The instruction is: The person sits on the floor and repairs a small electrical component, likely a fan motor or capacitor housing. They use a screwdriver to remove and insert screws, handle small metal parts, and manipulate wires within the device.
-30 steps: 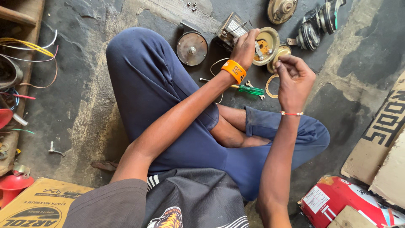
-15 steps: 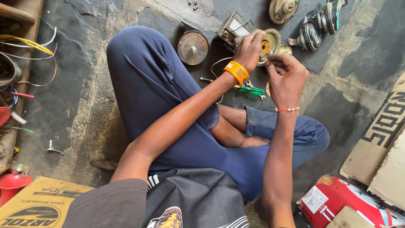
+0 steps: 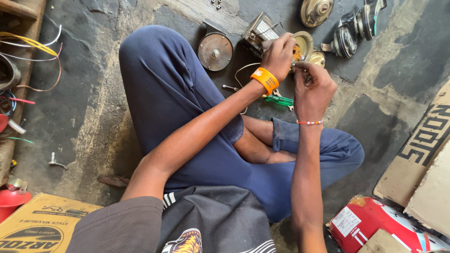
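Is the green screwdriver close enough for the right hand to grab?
Probably yes. The green screwdriver lies on the floor just beside the right hand, uncovered, though that hand is busy pinching a small part.

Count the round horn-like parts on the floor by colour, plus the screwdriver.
Cream or yellow round parts: 3, one in the left hand, one by the right hand, one at top
Rusty metal disc: 1
Dark round parts: 2
Green-handled screwdriver: 1
Total: 7
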